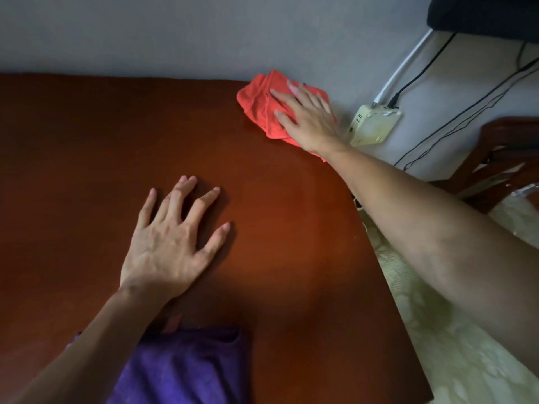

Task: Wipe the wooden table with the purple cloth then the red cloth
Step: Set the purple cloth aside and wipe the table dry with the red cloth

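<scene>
The red cloth [261, 104] lies bunched at the far right corner of the wooden table [87, 135], close to the wall. My right hand [306, 115] presses flat on it with straight, spread fingers. My left hand [172, 243] rests palm down on the bare wood in the middle of the table, fingers spread. The purple cloth [180, 368] lies folded at the near edge, partly under my left forearm; neither hand touches it.
A pale power strip [373, 123] with a white cord and black cables hangs on the wall just past the table's right corner. A dark wooden chair [501, 158] stands at the right. Patterned floor shows beyond the table's right edge.
</scene>
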